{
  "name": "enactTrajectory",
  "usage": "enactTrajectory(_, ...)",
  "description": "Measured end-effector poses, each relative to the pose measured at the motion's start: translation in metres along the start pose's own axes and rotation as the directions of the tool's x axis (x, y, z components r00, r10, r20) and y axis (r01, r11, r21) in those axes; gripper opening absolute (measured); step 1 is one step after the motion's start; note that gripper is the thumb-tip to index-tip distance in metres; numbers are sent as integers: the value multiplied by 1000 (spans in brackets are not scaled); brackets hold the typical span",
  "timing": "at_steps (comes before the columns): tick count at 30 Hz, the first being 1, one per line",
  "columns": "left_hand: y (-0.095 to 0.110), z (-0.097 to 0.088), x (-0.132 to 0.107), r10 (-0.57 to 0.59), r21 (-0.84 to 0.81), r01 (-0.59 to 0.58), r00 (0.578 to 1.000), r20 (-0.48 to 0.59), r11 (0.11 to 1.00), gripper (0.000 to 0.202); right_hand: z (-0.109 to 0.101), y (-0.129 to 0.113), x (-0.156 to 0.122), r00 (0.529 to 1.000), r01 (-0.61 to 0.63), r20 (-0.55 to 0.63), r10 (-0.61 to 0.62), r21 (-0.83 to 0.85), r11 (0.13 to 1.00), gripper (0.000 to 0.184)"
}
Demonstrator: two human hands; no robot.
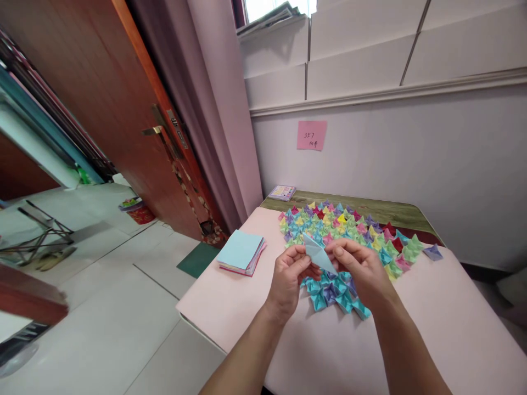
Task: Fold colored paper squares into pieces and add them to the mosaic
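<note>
Both my hands pinch a folded light-blue paper piece above the pink table. My left hand grips its lower left edge with closed fingers. My right hand holds its right side between thumb and fingers. Just behind and under the hands lies a spread of several small folded paper shapes in blue, green, pink, yellow and purple, packed side by side. One purple folded shape lies apart at the right end.
A stack of square coloured paper, light blue on top, lies at the table's left. A small paper pack rests at the back corner. A pink note is stuck on the wall. A wooden door stands open at the left.
</note>
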State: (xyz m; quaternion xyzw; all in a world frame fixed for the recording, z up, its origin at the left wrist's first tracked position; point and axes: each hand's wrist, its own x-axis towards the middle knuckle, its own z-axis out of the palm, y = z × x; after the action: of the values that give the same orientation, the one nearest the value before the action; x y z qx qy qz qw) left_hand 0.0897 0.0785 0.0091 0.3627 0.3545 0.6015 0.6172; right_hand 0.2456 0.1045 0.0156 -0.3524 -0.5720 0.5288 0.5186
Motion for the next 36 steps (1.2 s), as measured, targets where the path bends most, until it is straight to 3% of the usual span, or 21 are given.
enactTrajectory(3,0,-1,0,-33,-61,35,999,23,998,14,2,0,1,983,-171,94,156,179,969,31)
enactTrajectory(7,-2,1,0,-58,-53,60,998,33,997,17,8,-1,1,972,-226,108,207,202,953,32)
enactTrajectory(14,-4,-1,3,-48,63,50,998,-47,997,26,10,2,1,979,-203,23,201,133,970,34)
enactTrajectory(28,-4,-1,3,-20,148,28,998,-56,989,28,13,2,1,992,-118,-36,120,44,992,36)
enactTrajectory(36,-6,-4,4,-26,124,31,999,-38,992,27,10,7,3,989,-133,-49,136,52,990,35)
